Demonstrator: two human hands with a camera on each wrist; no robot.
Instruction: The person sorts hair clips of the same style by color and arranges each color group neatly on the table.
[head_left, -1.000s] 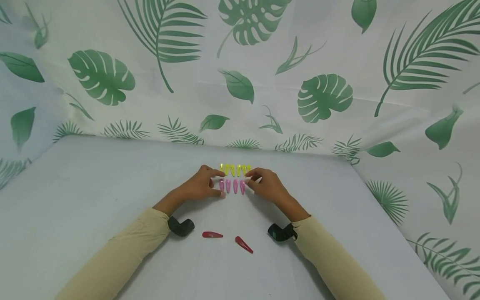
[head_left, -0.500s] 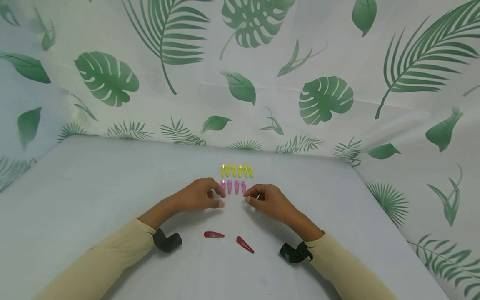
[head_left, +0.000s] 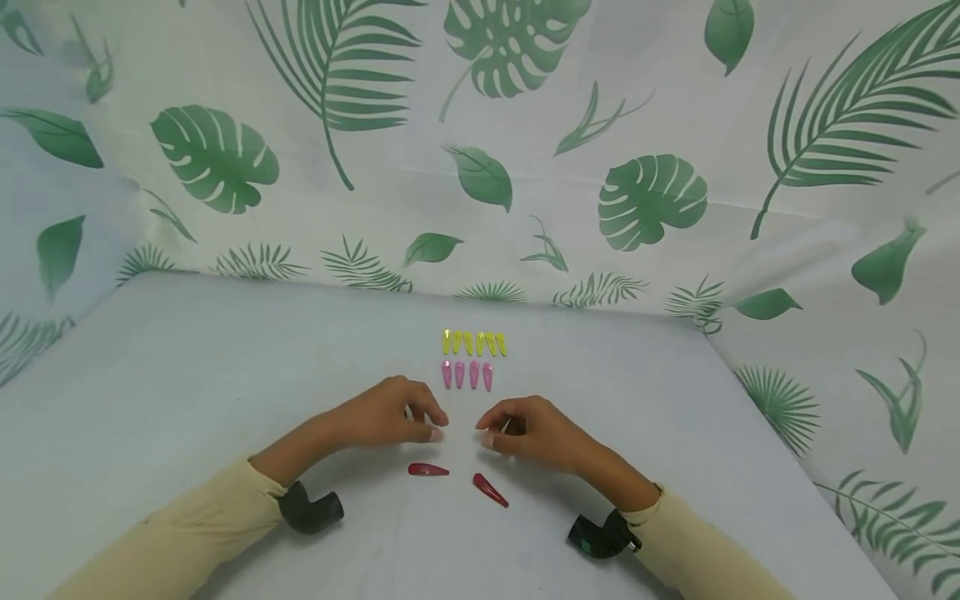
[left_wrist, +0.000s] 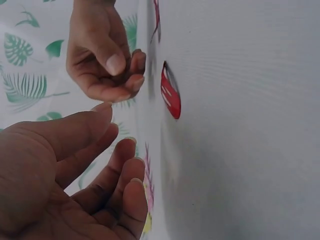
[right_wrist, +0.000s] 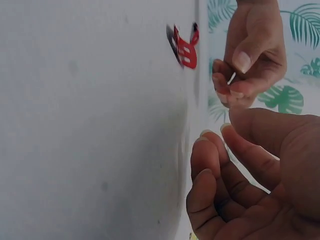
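Two red snap hair clips lie on the white table: the left red clip [head_left: 428,470] points sideways, the right red clip [head_left: 491,490] lies slanted. My left hand [head_left: 392,414] is just beyond the left clip, its fingers loosely bent and holding nothing. Across a small gap, my right hand [head_left: 534,433] hovers beyond the right clip, also holding nothing, thumb and fingers relaxed. Farther back stands a row of pink hair clips [head_left: 474,375], and behind it a row of yellow hair clips [head_left: 480,343]. The left wrist view shows a red clip [left_wrist: 171,94] beside the hands.
A white cloth with green leaf prints [head_left: 480,175] hangs behind and along the sides of the table [head_left: 225,350]. Black wrist cameras are strapped on both arms, the left one [head_left: 311,510] and the right one [head_left: 600,535] low near the table.
Both hands have drawn back from the yellow and pink rows toward the red clips. The clips in the rows and the red clips lie as before.
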